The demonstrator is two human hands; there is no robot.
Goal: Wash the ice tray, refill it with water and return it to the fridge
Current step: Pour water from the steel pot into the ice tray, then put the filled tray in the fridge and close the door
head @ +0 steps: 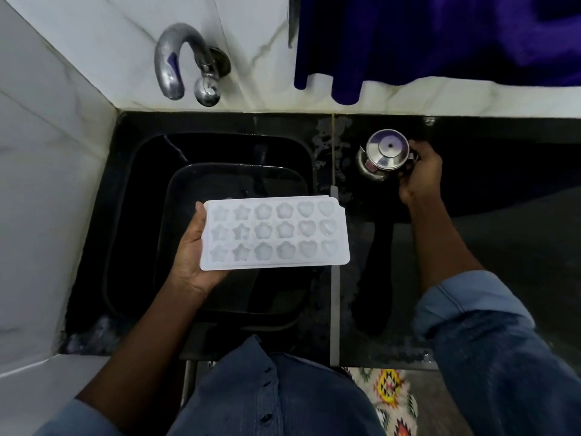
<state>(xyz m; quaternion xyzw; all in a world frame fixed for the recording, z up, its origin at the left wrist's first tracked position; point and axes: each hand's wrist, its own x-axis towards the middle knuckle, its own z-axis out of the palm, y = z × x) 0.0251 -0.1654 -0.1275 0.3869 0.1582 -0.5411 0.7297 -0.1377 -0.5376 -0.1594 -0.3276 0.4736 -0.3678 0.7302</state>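
A white plastic ice tray (pixel 275 234) with star, flower and heart moulds is held level over the black sink (pixel 138 190). My left hand (pixel 191 250) grips its left end, thumb on top and palm beneath. A small steel pot with a lid (pixel 385 154) stands on the dark counter to the right of the sink. My right hand (pixel 419 174) curls round the pot's right side, at its handle. The steel tap (pixel 171 61) curves out of the wall above the sink's back left; no water is seen running.
A dark tub (pixel 239 180) sits inside the sink under the tray. The black counter (pixel 503 171) stretches to the right, with wet patches near the sink. Blue cloth (pixel 408 39) hangs at the back wall. A patterned mat (pixel 390 394) lies on the floor.
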